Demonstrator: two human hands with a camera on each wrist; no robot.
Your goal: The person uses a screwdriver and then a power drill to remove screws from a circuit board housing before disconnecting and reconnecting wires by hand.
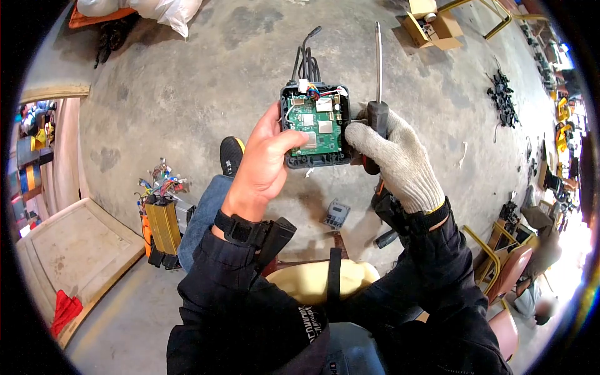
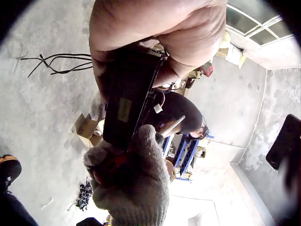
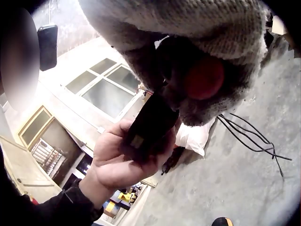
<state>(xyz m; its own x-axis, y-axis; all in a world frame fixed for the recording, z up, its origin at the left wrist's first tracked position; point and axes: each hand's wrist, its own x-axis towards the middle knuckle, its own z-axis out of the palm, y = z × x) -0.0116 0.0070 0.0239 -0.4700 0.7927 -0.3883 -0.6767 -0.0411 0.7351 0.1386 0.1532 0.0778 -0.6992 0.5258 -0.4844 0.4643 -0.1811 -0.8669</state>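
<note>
My bare left hand (image 1: 265, 156) grips a black plastic housing (image 1: 319, 161) by its left side, thumb over the green circuit board (image 1: 326, 147) inside. Silver chips and small coloured wires show on the board, and black cables (image 1: 307, 62) trail from the housing's far end. On the other side, my right hand (image 1: 403, 162), in a knitted glove, holds a screwdriver (image 1: 379, 69) by its dark handle, shaft pointing away from me. That hand's thumb lies right at the housing's right edge. In the left wrist view the housing's dark underside (image 2: 124, 110) bears a small label.
On the floor below my hands lies a grey plastic piece (image 1: 337, 214). A gold metal box (image 1: 164, 224) with loose wires stands to the left, near a wooden panel (image 1: 75, 250). Farther right are a cardboard box (image 1: 445, 28), a heap of black parts (image 1: 503, 100) and chairs (image 1: 509, 272).
</note>
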